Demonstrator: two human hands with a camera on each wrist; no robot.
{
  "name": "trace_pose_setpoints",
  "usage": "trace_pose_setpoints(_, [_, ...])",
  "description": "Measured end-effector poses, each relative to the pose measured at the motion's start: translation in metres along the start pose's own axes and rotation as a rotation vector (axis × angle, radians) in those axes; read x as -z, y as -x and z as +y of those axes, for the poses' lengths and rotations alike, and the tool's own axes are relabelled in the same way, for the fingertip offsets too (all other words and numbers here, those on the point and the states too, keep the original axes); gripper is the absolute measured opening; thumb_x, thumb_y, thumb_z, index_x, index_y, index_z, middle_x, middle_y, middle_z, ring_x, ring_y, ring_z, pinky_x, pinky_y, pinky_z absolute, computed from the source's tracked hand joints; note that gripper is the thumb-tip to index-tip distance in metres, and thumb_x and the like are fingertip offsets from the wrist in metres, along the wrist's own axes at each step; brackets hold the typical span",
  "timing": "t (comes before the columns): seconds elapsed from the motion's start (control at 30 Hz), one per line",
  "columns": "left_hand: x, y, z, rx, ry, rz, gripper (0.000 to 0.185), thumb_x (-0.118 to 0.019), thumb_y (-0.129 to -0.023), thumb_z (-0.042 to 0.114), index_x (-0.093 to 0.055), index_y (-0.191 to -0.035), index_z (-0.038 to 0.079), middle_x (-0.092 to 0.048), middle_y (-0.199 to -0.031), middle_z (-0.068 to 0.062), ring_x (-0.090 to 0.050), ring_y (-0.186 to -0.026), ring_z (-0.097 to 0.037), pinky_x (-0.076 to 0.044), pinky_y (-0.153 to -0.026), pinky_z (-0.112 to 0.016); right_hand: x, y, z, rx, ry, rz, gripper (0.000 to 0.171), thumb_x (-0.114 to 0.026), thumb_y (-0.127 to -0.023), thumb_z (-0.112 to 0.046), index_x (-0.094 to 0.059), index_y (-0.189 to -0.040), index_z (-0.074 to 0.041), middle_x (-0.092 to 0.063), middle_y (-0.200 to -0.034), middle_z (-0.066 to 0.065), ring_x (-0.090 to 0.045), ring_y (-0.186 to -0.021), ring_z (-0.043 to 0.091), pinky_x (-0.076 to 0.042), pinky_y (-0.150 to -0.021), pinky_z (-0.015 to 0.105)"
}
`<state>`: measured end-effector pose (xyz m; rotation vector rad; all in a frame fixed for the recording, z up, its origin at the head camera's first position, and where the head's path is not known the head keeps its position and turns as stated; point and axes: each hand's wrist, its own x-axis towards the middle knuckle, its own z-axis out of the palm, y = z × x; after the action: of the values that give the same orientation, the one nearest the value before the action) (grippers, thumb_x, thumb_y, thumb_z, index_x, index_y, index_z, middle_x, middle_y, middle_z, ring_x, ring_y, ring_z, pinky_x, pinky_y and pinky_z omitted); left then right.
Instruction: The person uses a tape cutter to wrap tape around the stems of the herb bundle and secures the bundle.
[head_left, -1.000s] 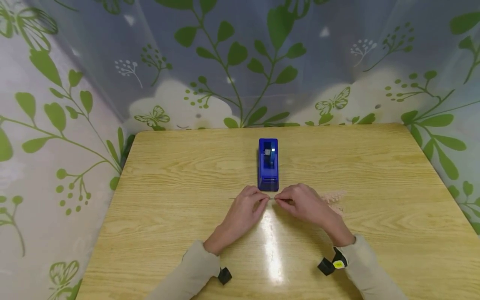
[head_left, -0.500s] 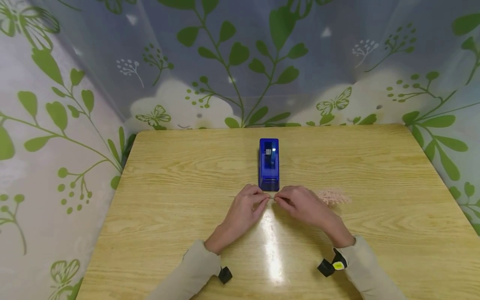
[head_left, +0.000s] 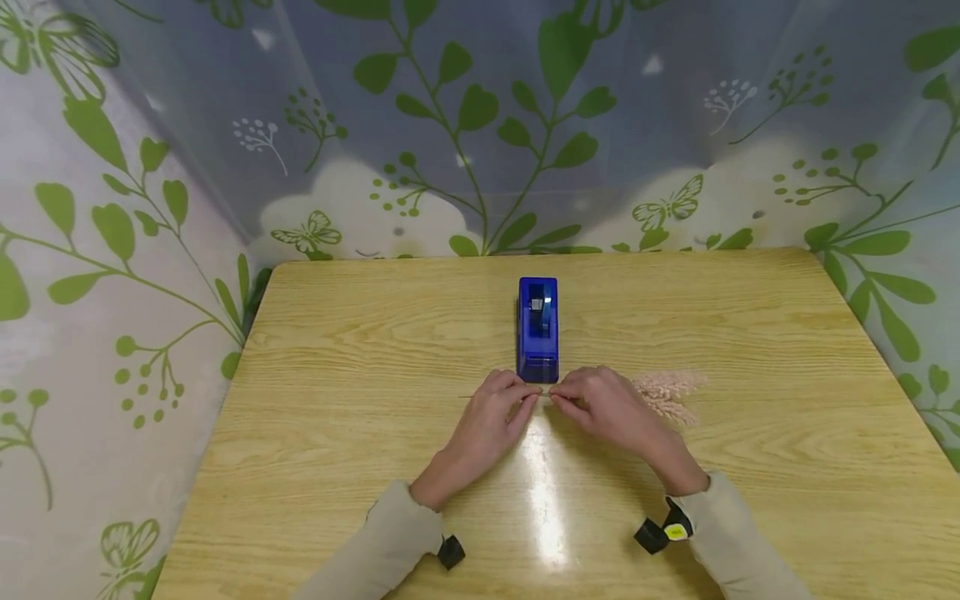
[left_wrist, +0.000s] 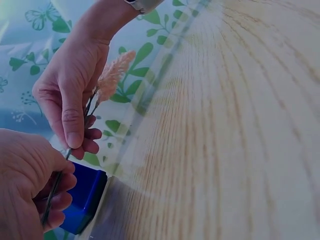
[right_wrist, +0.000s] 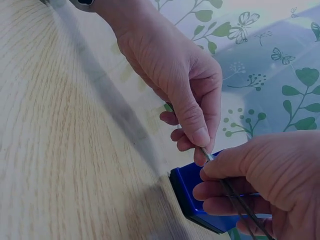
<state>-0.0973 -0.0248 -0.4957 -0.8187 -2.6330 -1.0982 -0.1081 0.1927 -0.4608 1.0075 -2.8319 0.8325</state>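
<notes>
Both hands meet just in front of a blue tape dispenser (head_left: 538,346). My left hand (head_left: 489,421) pinches the thin stems of pink artificial flowers (head_left: 667,392) between thumb and fingers; a stem end pokes out to its left. Close beside it, my right hand (head_left: 609,410) pinches the same stems (right_wrist: 235,197) nearer the blooms, with a short gap between the two sets of fingertips. A shiny light bit, like clear tape (right_wrist: 209,157), shows on the stems in that gap. Fluffy flower sprays (left_wrist: 114,75) stick out past the right hand. The fingers hide much of the stems.
The dispenser stands lengthwise on the wood-grain table (head_left: 360,333), right behind the fingertips. A curtain (head_left: 480,108) with leaf and butterfly prints hangs along the table's back and sides. Dark wrist devices (head_left: 651,535) sit at both cuffs.
The flower sprays have turned about the stems, from spread to overlapping to spread apart again beyond the right hand. Both hands stay almost in place, fingers shifting slightly.
</notes>
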Motion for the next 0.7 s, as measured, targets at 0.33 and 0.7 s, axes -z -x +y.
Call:
trace_pose_setpoints(0.33, [-0.0002, -0.0012, -0.0008, -0.006, -0.014, 0.013, 0.014, -0.07, -0.101, 0.012, -0.08, -0.107, 0.004, -0.069, -0.094, -0.004, -0.06, -0.087, -0.016, -0.053, -0.072, -0.027, -0.0033, -0.0005, -0.0003, -0.002, 0.027, 0.041, 0.006, -0.076, -0.094, -0.005, -0.082, -0.094, -0.005, -0.074, -0.08, 0.001, -0.058, -0.063, 0.004, -0.048, -0.055, 0.02])
trace_pose_setpoints(0.7, [-0.0001, -0.0006, -0.0063, -0.061, 0.003, 0.062, 0.01, -0.075, -0.096, 0.006, -0.082, -0.102, 0.003, -0.069, -0.09, -0.003, -0.059, -0.083, -0.015, -0.051, -0.068, -0.024, -0.0048, -0.0021, -0.0015, -0.091, -0.098, -0.032, 0.022, -0.063, -0.105, -0.011, -0.074, -0.086, -0.008, -0.056, -0.07, -0.008, -0.045, -0.06, 0.003, -0.043, -0.054, 0.022])
